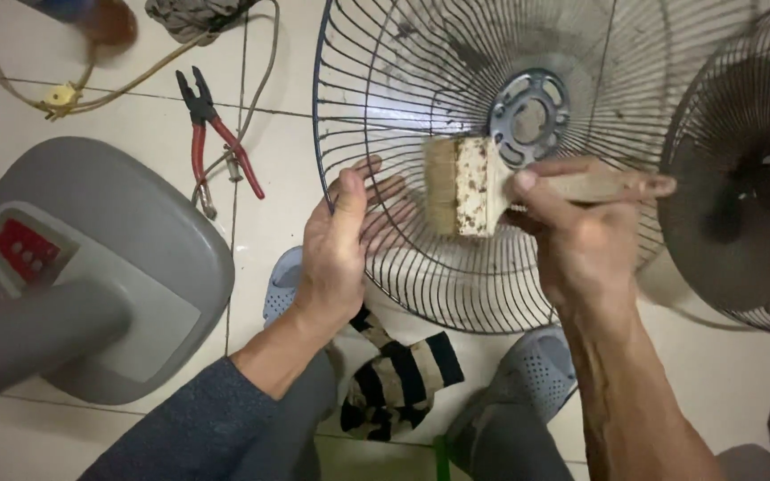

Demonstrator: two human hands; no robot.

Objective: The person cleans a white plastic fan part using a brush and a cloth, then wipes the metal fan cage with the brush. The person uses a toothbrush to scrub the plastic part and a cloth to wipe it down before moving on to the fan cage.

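Pale floor tiles (269, 142) carry everything. Left hand (340, 240) grips the rim of the wire fan guard (421, 80), fingers curled through its lower left edge. Right hand (572, 227) is closed on a flat paintbrush (465, 187), bristles against the wires beside the hub ring (529, 118). Judged: brushing the guard is in hand; the next stroke calls for a steady rim. Pliers (220, 134) lie well left.

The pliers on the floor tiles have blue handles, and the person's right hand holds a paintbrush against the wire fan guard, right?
Not quite. The head view shows the pliers have red handles, not blue. The rest holds: the right hand holds a paintbrush against the wire fan guard.
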